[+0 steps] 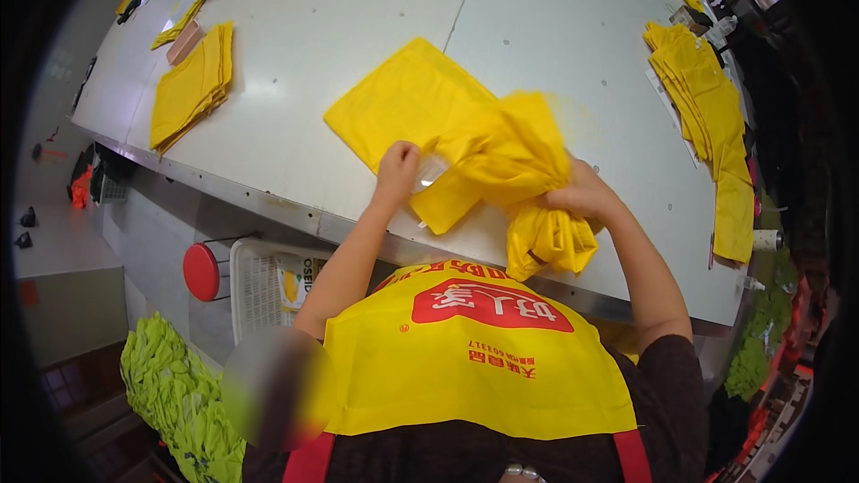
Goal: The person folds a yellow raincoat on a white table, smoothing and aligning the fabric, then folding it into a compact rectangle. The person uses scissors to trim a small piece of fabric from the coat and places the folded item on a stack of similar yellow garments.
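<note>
Bunched yellow cloth [514, 148] lies across the near edge of the table, crumpled and partly blurred by motion. My right hand [583, 190] is closed round its gathered right side, and a loose end hangs below the fingers. My left hand [396, 170] is closed at the cloth's left side, with its fingers curled in; what they pinch is hidden. Right beside those fingers shows a small pale, see-through patch [431, 172], perhaps plastic. Behind both hands a flat, squared part of yellow cloth [403, 94] is spread on the table; whether it joins the bunch I cannot tell.
The large pale table [358, 18] has a metal near edge. Folded yellow cloths [192, 89] lie at the left, and another stack [702, 107] at the right. Below the edge are a red stool [201, 272], a white basket [255, 291] and a lime-green heap [174, 385].
</note>
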Tool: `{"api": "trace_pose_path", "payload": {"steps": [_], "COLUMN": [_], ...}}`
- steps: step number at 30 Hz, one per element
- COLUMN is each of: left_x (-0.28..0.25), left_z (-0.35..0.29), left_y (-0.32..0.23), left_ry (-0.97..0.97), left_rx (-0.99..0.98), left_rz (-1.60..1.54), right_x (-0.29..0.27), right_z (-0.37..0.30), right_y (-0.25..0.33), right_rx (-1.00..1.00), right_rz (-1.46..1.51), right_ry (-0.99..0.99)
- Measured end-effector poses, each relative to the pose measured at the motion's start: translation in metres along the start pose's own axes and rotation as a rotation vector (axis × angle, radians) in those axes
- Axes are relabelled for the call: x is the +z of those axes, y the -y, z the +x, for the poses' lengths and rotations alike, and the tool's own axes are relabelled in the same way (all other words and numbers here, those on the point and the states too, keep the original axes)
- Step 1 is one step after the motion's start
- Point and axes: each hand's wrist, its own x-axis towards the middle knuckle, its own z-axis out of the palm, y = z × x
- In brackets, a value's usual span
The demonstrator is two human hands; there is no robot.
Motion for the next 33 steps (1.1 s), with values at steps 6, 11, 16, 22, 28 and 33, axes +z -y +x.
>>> {"api": "trace_pose_path", "payload": {"steps": [6, 11, 16, 22, 28, 33], "left_x": [-0.031, -0.050, -0.049, -0.021, -0.026, -0.013], "left_z": [0.014, 0.003, 0.004, -0.006, -0.026, -0.055], "left_y": [-0.021, -0.022, -0.056, -0.116, -0.096, -0.056], "left_ry": [0.104, 0.277, 0.177, 0.126, 0.033, 0.057], "left_rx": [-0.172, -0.089, 0.154, 0.652, 0.805, 0.381], "left_rz": [-0.582, -0.385, -0.127, 0.243, 0.218, 0.046], "right_x": [0.038, 0.034, 0.023, 0.035, 0.037, 0.028], "right_z": [0.045, 0.059, 0.065, 0.066, 0.063, 0.043], "right_y": [0.011, 0.011, -0.003, 0.011, -0.027, 0.003], "right_rx": [-0.305, -0.173, 0.092, 0.178, 0.048, 0.030], "right_rz": [-0.579, -0.451, -0.445, -0.236, 0.284, 0.698], "right_ry": [0.451, 0.372, 0.048, -0.069, -0.099, -0.073]}}
